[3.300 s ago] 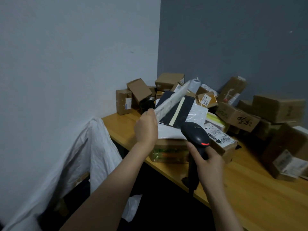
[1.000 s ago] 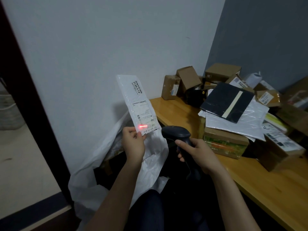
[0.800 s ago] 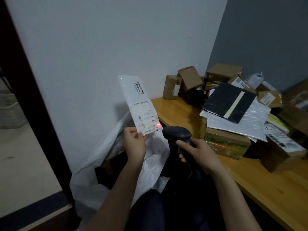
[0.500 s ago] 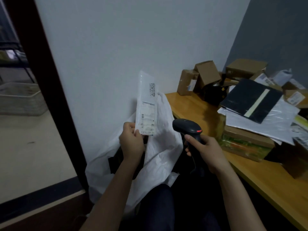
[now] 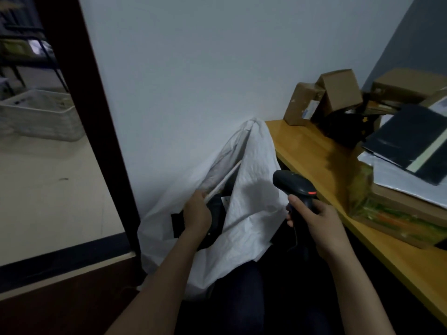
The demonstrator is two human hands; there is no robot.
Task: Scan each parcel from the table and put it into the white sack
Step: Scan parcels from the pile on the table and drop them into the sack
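My left hand point(image 5: 197, 215) pinches the near end of a long flat white parcel point(image 5: 223, 181), seen edge-on and slanting up over the mouth of the white sack point(image 5: 251, 209). The sack stands open against the wall, left of the table, with dark items inside. My right hand point(image 5: 312, 220) grips the handle of a black barcode scanner point(image 5: 294, 184), its head pointing left toward the sack and a red light showing on it. More parcels lie on the wooden table point(image 5: 312, 151) to the right.
On the table sit brown cardboard boxes point(image 5: 336, 95), a black mailer point(image 5: 408, 143) on white mailers, and a green-printed box point(image 5: 391, 213). A dark door frame point(image 5: 96, 131) stands left of the sack. A pale basket point(image 5: 38, 114) sits on the floor beyond it.
My left hand has lowered the white parcel from upright in front of the scanner down to the sack's mouth, turning it edge-on. The scanner hand stayed roughly in place; my view swung left.
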